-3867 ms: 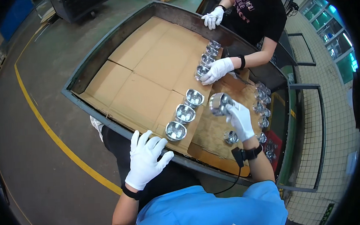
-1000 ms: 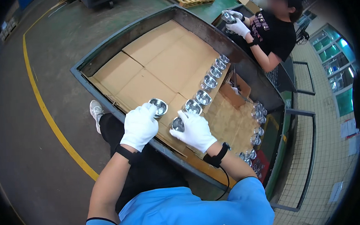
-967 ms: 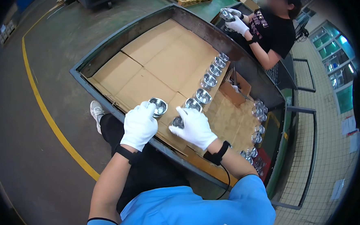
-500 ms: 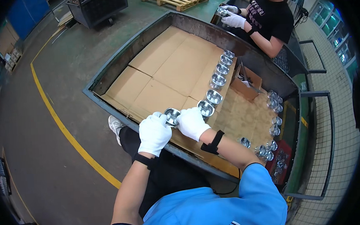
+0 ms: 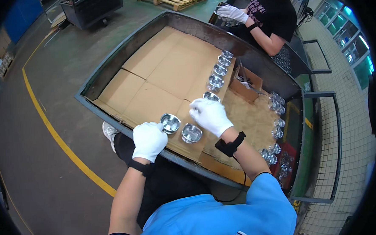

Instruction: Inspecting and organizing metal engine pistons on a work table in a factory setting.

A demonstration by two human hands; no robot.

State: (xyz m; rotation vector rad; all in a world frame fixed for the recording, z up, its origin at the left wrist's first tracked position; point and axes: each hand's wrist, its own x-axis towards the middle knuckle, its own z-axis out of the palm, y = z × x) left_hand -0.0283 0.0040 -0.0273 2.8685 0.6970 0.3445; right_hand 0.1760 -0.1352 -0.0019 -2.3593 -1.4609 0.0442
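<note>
In white gloves, both my hands work over a cardboard-lined metal cart (image 5: 120,48). My left hand (image 5: 150,141) is closed on the edge of a shiny metal piston (image 5: 170,123) near the cart's front edge. Just right of it another piston (image 5: 192,133) stands on the cardboard, touched by neither hand. My right hand (image 5: 211,117) is above the cardboard beyond that piston, its fingers curled. Whatever lies under its palm is hidden. A third piston (image 5: 211,96) shows partly behind its knuckles. Farther back, more pistons (image 5: 215,82) continue in a row.
An open cardboard box (image 5: 246,84) stands at the cart's right side. Several pistons (image 5: 275,103) line the lower right section, close to a red tray (image 5: 286,167) of small metal parts. Across the cart a co-worker's gloved hands (image 5: 231,13) handle something metallic. The cart's raised rim surrounds everything.
My right hand has lifted away to the right and back, and a piston now shows where it was. My left hand keeps its piston. The co-worker's hands have shifted. The view has moved slightly.
</note>
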